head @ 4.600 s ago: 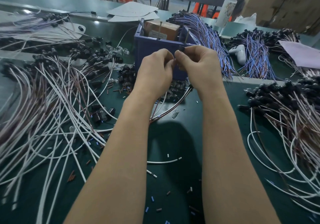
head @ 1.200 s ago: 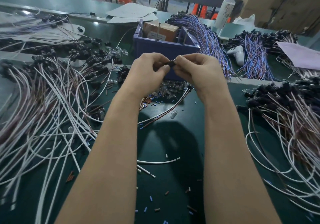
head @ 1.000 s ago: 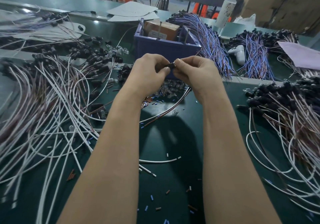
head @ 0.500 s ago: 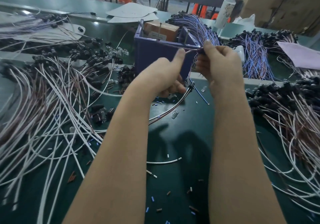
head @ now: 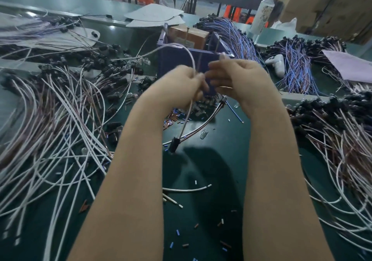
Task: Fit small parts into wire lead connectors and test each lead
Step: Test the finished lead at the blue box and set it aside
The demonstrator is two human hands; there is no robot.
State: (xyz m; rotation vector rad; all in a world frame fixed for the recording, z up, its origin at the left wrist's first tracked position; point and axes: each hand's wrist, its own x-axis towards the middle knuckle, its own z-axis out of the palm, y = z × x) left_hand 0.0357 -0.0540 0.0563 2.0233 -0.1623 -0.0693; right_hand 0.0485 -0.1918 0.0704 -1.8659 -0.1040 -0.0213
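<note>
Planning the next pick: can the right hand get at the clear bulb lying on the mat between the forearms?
Probably yes. The clear bulb lies uncovered on the mat, close below the right hand; a lead runs beside it. Blur hides whether its fingers are free.

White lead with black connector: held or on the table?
Held: left hand grips the white lead; whether its black connector touches the table, cannot tell.

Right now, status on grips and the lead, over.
Left grip holds thin white wire lead; its black connector hangs below. Right grip curled, blurred, hold unclear. Blue plastic bin right behind both.
</note>
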